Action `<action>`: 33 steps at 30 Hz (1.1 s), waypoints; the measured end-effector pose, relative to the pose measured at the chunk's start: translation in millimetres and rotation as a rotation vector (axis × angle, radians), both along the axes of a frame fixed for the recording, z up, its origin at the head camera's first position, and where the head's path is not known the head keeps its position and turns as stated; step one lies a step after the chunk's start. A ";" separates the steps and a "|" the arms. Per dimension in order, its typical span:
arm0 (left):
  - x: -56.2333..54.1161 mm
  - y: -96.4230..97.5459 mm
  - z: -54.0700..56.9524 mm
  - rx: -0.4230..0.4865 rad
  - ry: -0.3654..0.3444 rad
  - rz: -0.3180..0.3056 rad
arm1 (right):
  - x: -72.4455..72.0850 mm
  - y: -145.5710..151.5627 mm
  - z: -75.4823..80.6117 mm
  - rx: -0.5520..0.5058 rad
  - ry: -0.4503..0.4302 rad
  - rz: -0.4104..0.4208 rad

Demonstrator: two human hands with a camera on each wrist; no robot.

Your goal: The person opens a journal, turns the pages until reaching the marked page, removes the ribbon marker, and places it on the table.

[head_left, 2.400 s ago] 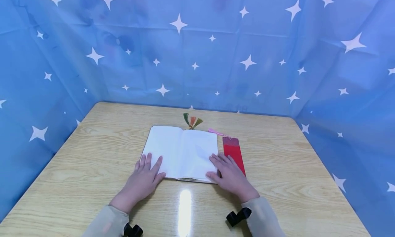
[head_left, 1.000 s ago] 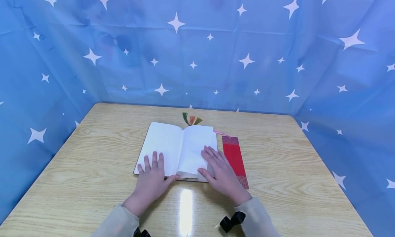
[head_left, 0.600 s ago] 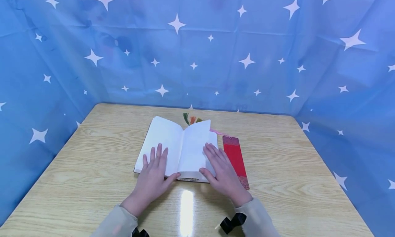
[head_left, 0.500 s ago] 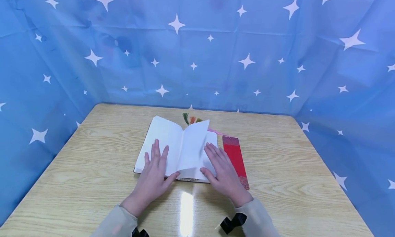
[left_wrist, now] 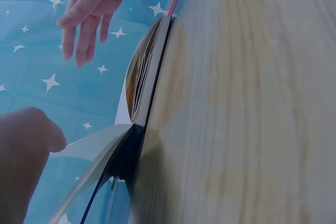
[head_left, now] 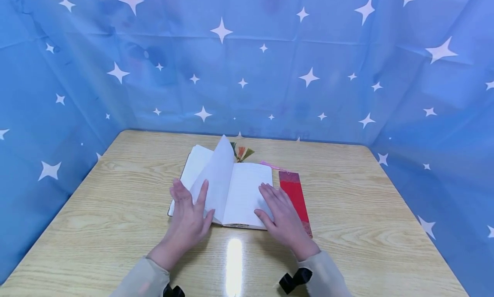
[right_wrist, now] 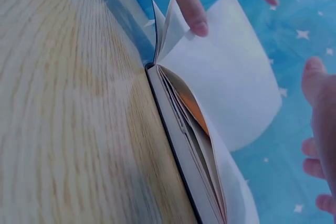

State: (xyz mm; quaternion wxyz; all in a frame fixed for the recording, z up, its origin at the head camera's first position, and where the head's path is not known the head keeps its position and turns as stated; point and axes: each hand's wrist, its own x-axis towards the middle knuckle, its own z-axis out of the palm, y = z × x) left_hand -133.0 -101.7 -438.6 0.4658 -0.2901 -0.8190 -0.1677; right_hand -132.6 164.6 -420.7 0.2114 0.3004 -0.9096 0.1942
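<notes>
An open notebook (head_left: 251, 194) with blank white pages lies on the table. One leaf (head_left: 218, 172) stands up from its middle, leaning left. Over the left side my left hand (head_left: 185, 222) has its fingers spread and raised, with the index finger and thumb against or just in front of that leaf; contact is hard to tell. In the right wrist view the left thumb (right_wrist: 197, 17) overlaps the leaf. My right hand (head_left: 283, 219) is held flat above the lower right page, fingers extended and thumb apart. The left wrist view shows that right hand (left_wrist: 100, 9) raised off the paper.
A red bookmark (head_left: 295, 196) with a pink cord (head_left: 275, 166) lies right of the notebook, partly behind the right hand. Green and orange tassels (head_left: 242, 152) stick out beyond its top edge. A blue star-patterned cloth (head_left: 247, 61) hangs behind the wooden table (head_left: 378, 228).
A leaf has swung from the right side up and over to the left, uncovering the right page. My left hand's fingers have lifted and tilted left; the right hand has barely shifted.
</notes>
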 end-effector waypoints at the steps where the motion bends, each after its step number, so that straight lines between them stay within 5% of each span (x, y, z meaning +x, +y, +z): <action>1: -0.1 -1.0 0.0 -0.020 -0.007 0.010 | 0.2 0.9 -0.3 0.002 -0.008 -0.004; 8: 4.8 -7.9 0.4 -0.195 -0.182 0.132 | 1.3 5.1 -3.0 0.033 -0.094 -0.037; 14: 7.1 -11.8 -3.4 -0.256 -0.287 0.203 | 0.9 7.8 -5.4 0.079 -0.146 -0.059; 18: 9.1 -13.8 -4.6 -0.318 -0.417 0.237 | 0.0 10.1 -7.6 0.100 -0.184 -0.081; 25: 11.9 -17.2 -8.3 -0.342 -0.679 0.233 | -0.9 12.5 -10.4 0.106 -0.229 -0.098; 33: 10.0 -21.2 -15.8 -0.316 -0.745 0.210 | -3.4 16.6 -13.9 0.111 -0.223 -0.100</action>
